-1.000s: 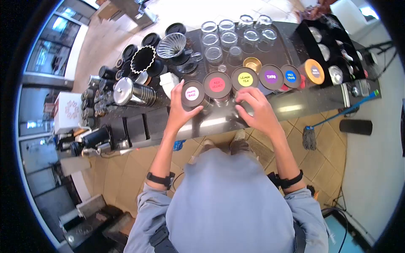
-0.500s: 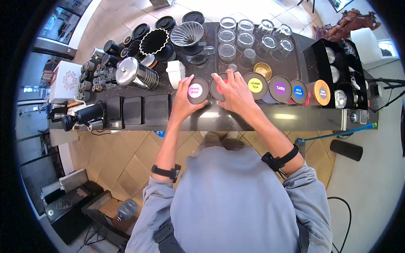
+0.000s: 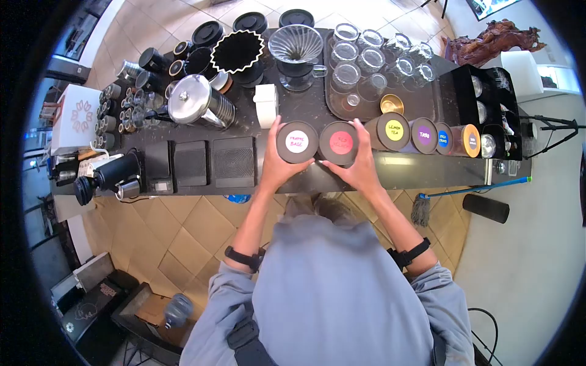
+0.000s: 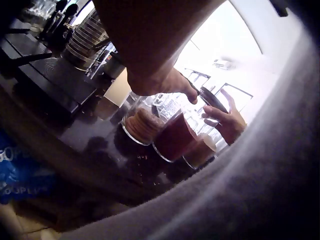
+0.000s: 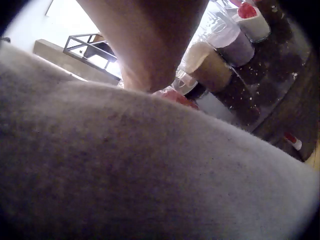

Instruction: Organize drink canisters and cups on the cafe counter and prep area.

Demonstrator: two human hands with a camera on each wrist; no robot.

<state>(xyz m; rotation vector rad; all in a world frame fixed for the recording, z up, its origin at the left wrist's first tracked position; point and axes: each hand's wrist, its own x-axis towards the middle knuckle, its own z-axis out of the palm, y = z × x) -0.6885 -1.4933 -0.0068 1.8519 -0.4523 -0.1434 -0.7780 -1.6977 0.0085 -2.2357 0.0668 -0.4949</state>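
Dark counter [image 3: 406, 169]. White-label jar [image 3: 297, 141] and red-label jar [image 3: 339, 143] side by side, very near each other, both upright between hands. Left hand [image 3: 278, 166] curls round white one, right hand [image 3: 361, 171] round red one.

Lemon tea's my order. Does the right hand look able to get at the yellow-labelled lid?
Probably, though the right hand would first release the red-labelled lid; the yellow-labelled lid is close beside that hand, nothing visibly between.
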